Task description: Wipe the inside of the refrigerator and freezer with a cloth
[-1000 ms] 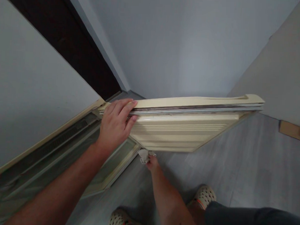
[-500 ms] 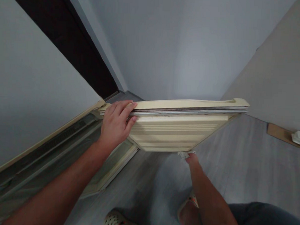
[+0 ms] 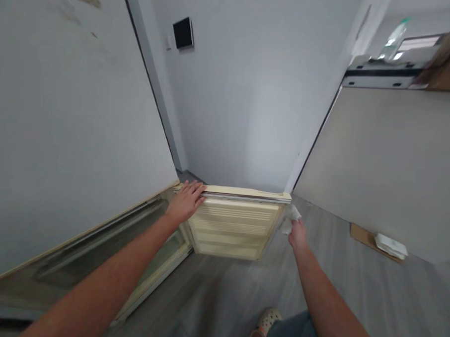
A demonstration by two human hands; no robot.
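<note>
A cream ribbed door point(image 3: 232, 226) of a low fridge stands swung open in front of me. My left hand point(image 3: 187, 201) rests on its top edge near the hinge side, fingers curled over the rim. My right hand point(image 3: 296, 231) is closed on a crumpled white cloth point(image 3: 289, 219) and presses it against the door's free right edge, just below the top corner.
The open fridge cabinet point(image 3: 94, 252) runs along the left wall. A grey wood-look floor point(image 3: 339, 287) lies below, with a white object on a brown board point(image 3: 388, 243) at the right. A counter with a dark-trimmed appliance point(image 3: 381, 76) sits high right. My shoe point(image 3: 268, 319) shows below.
My right hand has slid the cloth from under the door's lower edge rightward and up to its free edge. My view has pulled back and up. The left hand stayed put.
</note>
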